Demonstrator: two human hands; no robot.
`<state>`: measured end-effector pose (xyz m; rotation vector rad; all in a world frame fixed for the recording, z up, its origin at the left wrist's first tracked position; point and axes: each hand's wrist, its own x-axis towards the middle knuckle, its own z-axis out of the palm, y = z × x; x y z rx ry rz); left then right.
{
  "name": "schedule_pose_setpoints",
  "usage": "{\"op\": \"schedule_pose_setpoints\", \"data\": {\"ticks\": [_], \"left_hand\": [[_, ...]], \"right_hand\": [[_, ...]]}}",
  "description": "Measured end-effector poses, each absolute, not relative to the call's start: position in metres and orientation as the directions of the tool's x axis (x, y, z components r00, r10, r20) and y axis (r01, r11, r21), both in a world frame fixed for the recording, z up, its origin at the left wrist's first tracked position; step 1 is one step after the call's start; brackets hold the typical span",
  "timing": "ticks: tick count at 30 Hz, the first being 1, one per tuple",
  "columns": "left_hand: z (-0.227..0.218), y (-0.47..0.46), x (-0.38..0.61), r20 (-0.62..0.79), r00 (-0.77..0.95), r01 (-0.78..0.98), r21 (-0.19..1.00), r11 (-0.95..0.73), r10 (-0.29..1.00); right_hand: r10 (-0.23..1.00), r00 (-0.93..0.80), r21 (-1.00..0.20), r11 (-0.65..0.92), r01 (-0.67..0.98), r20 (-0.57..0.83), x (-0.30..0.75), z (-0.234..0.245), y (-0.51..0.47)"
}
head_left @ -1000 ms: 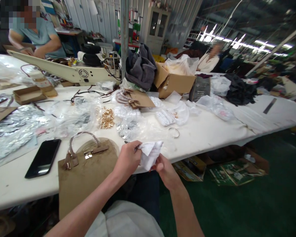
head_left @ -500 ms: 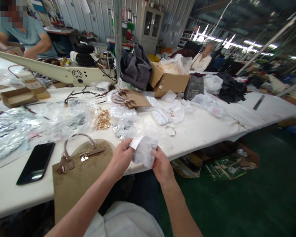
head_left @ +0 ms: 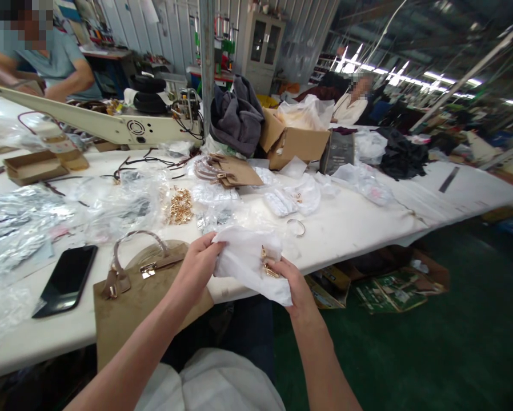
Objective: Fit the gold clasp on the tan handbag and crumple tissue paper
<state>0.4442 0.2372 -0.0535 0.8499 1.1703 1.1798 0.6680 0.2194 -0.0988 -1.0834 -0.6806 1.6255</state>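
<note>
You hold a crumpled sheet of thin white tissue paper point(head_left: 250, 262) in both hands just over the near edge of the table point(head_left: 368, 222). It is half opened out, creased and limp, and a small gold metal fitting point(head_left: 266, 267) shows in its folds at 3 o'clock of the sheet's middle.

Your left hand point(head_left: 199, 264) grips the sheet's edge at 9 o'clock, fingers point(head_left: 211, 244) curled narrow and pinched on the paper. Your right hand point(head_left: 293, 284) holds it from 4 o'clock, the thumb pressed on the paper beside the fitting; the other fingers lie under the tissue, so you cannot tell how far they are spread.

At 9 o'clock of your left hand lies a tan suede handbag point(head_left: 140, 297) with a gold clasp, its lower part hanging off the table and partly behind your forearm. Farther toward 9 o'clock rests a black phone point(head_left: 65, 279). Most of the fitting is wrapped from sight.
</note>
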Motion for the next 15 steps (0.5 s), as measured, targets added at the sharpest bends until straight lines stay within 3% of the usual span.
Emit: {"op": "schedule_pose_setpoints", "data": {"ticks": [6,11,15], "left_hand": [[-0.052,0.237,0.442,-0.208,0.002,-0.203,0.958,0.204,0.978],[-0.04,0.238,0.443,-0.221,0.03,-0.223,0.949,0.222,0.975],[-0.014,0.253,0.444,-0.14,-0.027,-0.264,0.956,0.128,0.99]], "right_hand": [[0.959,-0.085,-0.859,-0.281,-0.429,-0.271,0.661,-0.097,0.217],[0.969,-0.02,-0.955,-0.246,-0.165,-0.246,0.667,-0.084,0.226],[0.988,0.077,-0.988,-0.138,0.064,-0.133,0.687,-0.066,0.274]]}}
